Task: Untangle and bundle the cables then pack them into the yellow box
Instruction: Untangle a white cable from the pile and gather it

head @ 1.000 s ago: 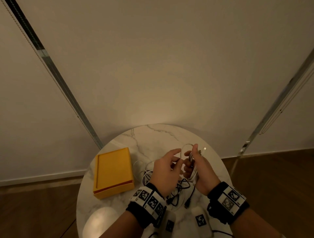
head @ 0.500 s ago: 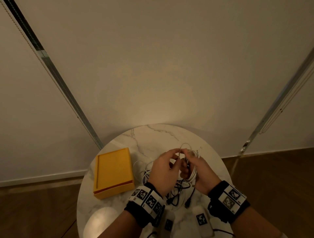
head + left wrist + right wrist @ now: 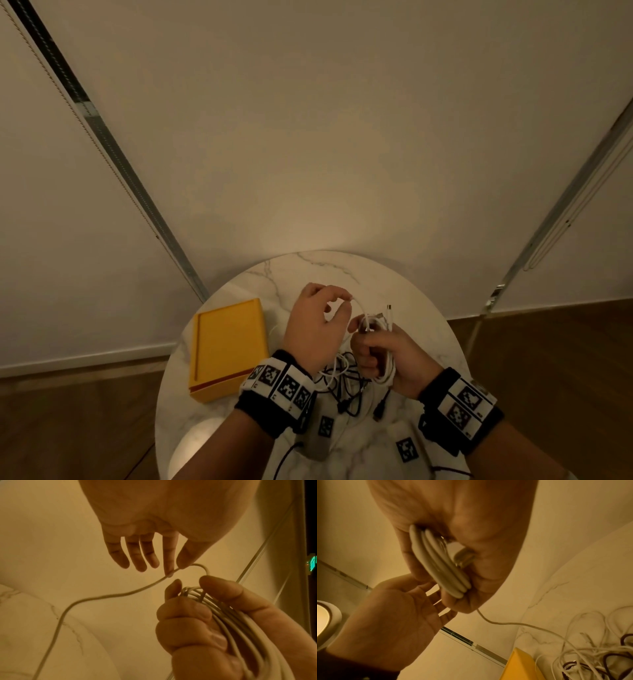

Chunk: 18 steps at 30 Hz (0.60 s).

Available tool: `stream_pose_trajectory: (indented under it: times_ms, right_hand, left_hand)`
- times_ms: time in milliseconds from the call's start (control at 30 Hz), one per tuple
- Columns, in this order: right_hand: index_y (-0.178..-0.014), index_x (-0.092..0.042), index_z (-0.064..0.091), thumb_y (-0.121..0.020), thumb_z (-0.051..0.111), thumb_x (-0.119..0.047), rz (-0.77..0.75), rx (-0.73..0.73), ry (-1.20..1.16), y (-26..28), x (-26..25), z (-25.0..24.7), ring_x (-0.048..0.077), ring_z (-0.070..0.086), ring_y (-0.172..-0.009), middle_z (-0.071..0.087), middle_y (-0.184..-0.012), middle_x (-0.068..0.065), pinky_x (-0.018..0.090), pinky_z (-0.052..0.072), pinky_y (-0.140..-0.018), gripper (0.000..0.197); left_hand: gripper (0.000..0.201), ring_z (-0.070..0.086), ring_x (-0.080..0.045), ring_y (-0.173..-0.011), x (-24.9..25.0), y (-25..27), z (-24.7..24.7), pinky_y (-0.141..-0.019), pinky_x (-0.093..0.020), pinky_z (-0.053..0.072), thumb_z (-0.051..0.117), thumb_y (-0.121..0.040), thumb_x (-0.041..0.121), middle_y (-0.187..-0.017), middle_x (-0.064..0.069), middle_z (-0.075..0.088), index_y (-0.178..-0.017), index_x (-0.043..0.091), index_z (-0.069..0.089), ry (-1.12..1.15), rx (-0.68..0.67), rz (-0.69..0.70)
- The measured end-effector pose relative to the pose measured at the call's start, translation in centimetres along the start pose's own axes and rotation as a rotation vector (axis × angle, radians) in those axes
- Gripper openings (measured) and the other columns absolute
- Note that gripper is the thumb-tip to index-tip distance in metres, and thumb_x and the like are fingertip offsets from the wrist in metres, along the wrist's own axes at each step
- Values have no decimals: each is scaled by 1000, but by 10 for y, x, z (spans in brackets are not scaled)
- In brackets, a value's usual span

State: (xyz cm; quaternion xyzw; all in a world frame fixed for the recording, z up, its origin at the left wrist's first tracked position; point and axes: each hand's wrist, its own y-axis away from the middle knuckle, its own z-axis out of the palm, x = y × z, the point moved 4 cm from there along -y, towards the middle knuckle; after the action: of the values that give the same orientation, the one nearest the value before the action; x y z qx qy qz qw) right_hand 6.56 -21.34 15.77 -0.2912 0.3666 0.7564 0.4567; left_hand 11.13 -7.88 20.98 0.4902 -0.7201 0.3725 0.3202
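Observation:
My right hand (image 3: 380, 356) grips a coiled bundle of white cable (image 3: 385, 368) (image 3: 240, 626) (image 3: 440, 566), with a plug end (image 3: 389, 310) sticking up above it. My left hand (image 3: 322, 325) pinches the loose run of that white cable (image 3: 169, 574) between thumb and forefinger, just left of the bundle, its other fingers spread. The run trails down to a tangle of black and white cables (image 3: 346, 380) (image 3: 599, 655) on the table below both hands. The yellow box (image 3: 227, 346) (image 3: 522, 666) lies shut at the left of the table.
The round white marble table (image 3: 342, 274) stands against a pale wall. Two white tagged devices (image 3: 407, 448) lie at its near edge by my wrists. Wooden floor surrounds the table. A lit round lamp (image 3: 323, 620) shows in the right wrist view.
My left hand has drawn the loose white cable up and to the left, away from the bundle. The right hand has kept its grip and dropped slightly.

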Motion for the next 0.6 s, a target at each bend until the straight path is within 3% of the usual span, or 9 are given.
stream_pose_trajectory:
  times_ms: [33,133,233,333,433,500,600]
  right_hand:
    - [-98,-7,57,-65,74,-13,16,-5,16,0,0,0,16,30,-53,37,-65,6,26,22,-49,38]
    - [-86,-9,55,-67,72,-12,75,-27,59,3,1,0,15,31,-51,37,-65,7,26,21,-48,26]
    - [-82,-9,49,-72,63,-9,66,44,188,4,1,-3,16,27,-51,34,-64,6,25,22,-47,18]
    - [-79,-6,47,-76,57,-2,-45,283,362,1,-6,-14,15,30,-45,33,-56,1,25,27,-45,11]
    - [-85,-6,52,-86,46,10,-133,465,285,-1,-11,-28,12,32,-44,35,-53,-3,25,30,-44,17]
    - [-88,-7,52,-87,44,10,-222,537,198,-2,-15,-33,14,31,-49,35,-57,0,27,30,-47,19]
    - [-90,-6,55,-77,51,-1,-349,550,135,-2,-20,-35,18,30,-54,32,-67,9,32,32,-53,14]
  left_hand:
    - [13,56,-6,-90,-1,1,2,-76,-17,43,58,-98,30,-101,9,57,-94,25,69,50,-27,-14]
    - [46,56,-11,-79,-2,4,1,-77,-30,44,46,-97,50,-78,5,59,-82,8,58,246,-106,-43]
    - [51,48,-12,-59,-1,2,-3,-65,-41,43,52,-92,62,-58,3,47,-65,19,51,217,-284,-36]
    - [43,38,-8,-48,2,-5,-9,-54,-32,35,61,-95,49,-49,8,42,-58,26,57,-61,-450,50]
    - [32,61,-15,-56,4,-3,-7,-57,-32,51,63,-97,37,-65,2,70,-80,13,76,-233,-567,-13]
    - [25,72,-21,-68,6,6,4,-67,-33,60,56,-100,23,-81,-8,77,-97,7,75,-106,-643,-138]
    - [25,72,-19,-69,10,21,23,-64,-28,60,47,-102,12,-93,-18,76,-119,7,65,127,-703,-300]
